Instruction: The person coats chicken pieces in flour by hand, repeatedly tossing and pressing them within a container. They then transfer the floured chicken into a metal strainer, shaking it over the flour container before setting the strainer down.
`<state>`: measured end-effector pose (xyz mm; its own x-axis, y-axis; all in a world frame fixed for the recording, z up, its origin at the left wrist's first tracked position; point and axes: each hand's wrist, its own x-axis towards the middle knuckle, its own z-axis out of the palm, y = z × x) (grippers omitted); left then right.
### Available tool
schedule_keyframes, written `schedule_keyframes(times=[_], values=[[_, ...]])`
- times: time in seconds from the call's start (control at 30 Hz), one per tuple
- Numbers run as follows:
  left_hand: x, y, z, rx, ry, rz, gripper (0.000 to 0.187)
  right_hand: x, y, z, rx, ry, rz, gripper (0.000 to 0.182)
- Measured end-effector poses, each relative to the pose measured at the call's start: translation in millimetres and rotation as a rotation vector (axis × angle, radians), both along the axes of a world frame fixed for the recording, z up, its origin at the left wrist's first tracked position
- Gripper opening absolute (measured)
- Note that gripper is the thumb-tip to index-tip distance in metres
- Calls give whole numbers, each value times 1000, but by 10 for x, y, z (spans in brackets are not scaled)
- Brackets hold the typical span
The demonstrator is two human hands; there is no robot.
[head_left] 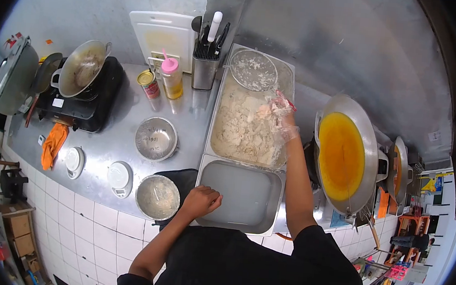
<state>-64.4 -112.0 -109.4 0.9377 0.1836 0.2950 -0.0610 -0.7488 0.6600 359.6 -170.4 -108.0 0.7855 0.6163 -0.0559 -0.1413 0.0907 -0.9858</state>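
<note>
My right hand (283, 117), in a clear plastic glove coated with flour, is over the right side of a deep metal pan (215, 114) of flour (240, 124). Pale lumpy pieces (257, 145) lie in the flour, and a pinkish piece (264, 111) is right by the fingers. Something red (285, 100) shows at the glove; glove and flour hide how the fingers are set. My left hand (203, 201) is bare and curled closed, with nothing visible in it, at the left rim of a second metal pan (239, 198). A round sieve (254, 70) dusted with flour sits across the flour pan's far end.
To the right stands a large wok (358, 113) of orange-yellow oil. A floury bowl (158, 197), a steel bowl (156, 139) and two white scales (120, 179) are on the left. A can (148, 84), a pink-capped bottle (171, 78) and a knife block (205, 72) stand by the wall.
</note>
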Motion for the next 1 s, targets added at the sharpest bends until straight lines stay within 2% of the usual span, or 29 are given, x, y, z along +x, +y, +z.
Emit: schedule_keyframes(times=[0.1, 0.2, 0.3, 0.4, 0.5, 0.6, 0.8, 0.9, 1.0], values=[[-8, -1, -1, -8, -5, 6, 26, 29, -6, 45, -66, -60, 64, 58], [7, -7, 6, -6, -6, 9, 25, 1, 24, 13, -104, -178, 24, 57], [-2, 3, 31, 13, 17, 1, 25, 18, 47, 47, -117, -168, 4, 57], [4, 1, 32, 6, 18, -4, 25, 110, 78, -73, -155, -286, 4, 45], [0, -1, 6, 6, 24, -8, 24, 207, -20, -323, -1012, -768, 36, 34], [5, 13, 24, 12, 18, 7, 24, 217, -240, -616, -976, -1017, 107, 29], [15, 5, 33, -4, 21, -6, 25, 148, -79, -698, -971, -900, -72, 28], [10, 8, 21, 2, 20, -13, 25, 416, 43, -1145, -793, -878, -23, 28], [9, -3, 7, -1, 22, -12, 26, 406, 207, -1250, -1160, -932, 147, 27]])
